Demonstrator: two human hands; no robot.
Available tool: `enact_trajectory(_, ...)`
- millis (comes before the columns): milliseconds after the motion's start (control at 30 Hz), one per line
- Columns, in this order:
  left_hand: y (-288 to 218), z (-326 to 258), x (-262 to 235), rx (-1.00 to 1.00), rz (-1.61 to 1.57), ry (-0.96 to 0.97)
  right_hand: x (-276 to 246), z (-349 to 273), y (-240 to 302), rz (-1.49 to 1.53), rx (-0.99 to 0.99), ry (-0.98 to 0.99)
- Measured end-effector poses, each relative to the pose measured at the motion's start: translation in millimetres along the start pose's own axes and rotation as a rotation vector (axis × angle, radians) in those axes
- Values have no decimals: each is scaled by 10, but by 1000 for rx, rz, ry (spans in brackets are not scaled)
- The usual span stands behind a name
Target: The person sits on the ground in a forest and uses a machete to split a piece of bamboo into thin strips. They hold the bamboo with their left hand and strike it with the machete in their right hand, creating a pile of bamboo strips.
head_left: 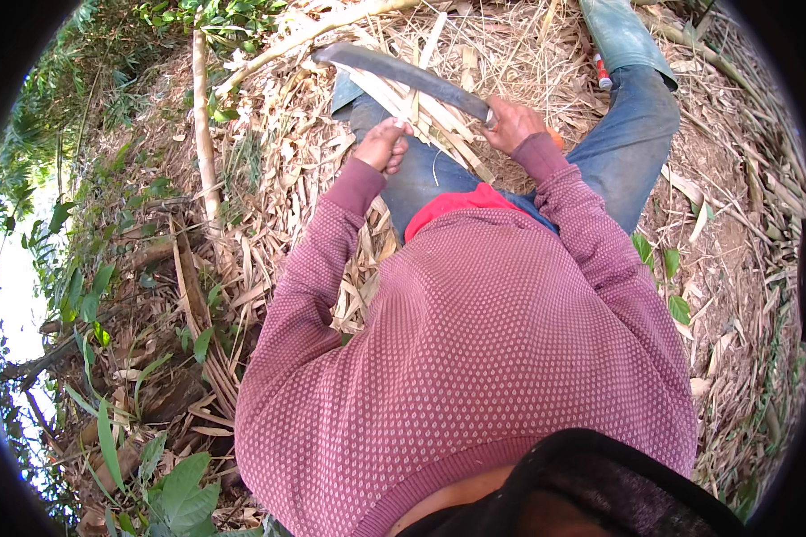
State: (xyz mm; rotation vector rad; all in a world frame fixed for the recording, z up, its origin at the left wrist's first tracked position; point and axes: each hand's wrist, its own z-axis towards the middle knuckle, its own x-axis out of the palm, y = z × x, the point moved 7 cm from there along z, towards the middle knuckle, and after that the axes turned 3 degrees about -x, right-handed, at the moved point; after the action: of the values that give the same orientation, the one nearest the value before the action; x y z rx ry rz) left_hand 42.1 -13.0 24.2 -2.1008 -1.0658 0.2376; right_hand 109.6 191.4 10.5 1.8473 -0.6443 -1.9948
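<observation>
Long, curved, dark-grey metal machete (405,70) is pointing up-left from the gripping right hand (514,123), its blade passing over pale, flat wooden strips (449,121) lying across the blue-denim left thigh's (396,186) inner edge. Left hand (382,146) is hovering alongside, fingers curled; contents indiscernible.
</observation>
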Motion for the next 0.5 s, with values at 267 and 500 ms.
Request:
enact_trajectory(267, -62, 11, 273, -10, 7, -23, -35, -58, 169, 114, -75, 28)
enact_trajectory(500, 6, -180, 303, -11, -81, -19, -33, -26, 112, 29, -59, 54)
